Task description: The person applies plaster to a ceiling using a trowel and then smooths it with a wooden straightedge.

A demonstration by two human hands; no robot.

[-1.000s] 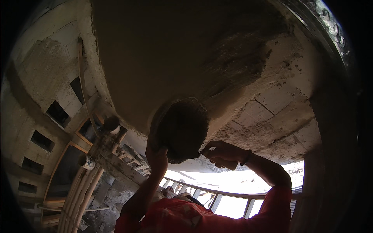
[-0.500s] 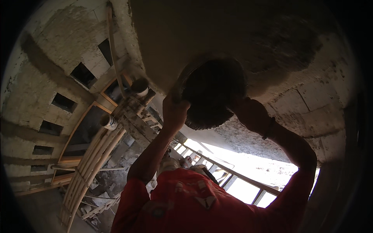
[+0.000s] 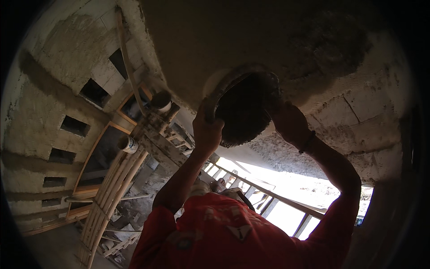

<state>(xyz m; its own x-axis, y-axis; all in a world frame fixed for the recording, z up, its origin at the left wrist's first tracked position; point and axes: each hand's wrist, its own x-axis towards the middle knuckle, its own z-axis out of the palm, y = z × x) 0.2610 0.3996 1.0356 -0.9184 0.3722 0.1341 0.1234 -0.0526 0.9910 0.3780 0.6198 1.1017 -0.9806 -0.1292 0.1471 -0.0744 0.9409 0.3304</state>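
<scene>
Both my arms are raised, gripping a round, dark, bowl-like pan against the wall. Its lower edge looks rough and crusted; its inside is too dark to make out. My left hand is closed on the left rim, thumb toward the middle. On the opposite rim my right hand is closed too, its fingertips lost in shadow. Behind the pan spreads a dark, damp-looking plastered wall surface.
Bare blockwork shows at the right. To the left, a block wall has several square openings. Bundled poles rise beside a plank platform bearing a white bucket and a dark bucket. A railing borders the bright opening below.
The pan has tilted slightly, showing more of its upper rim, and its lower edge sits a little higher. Both hands keep their hold on it. The view has shifted slightly.
</scene>
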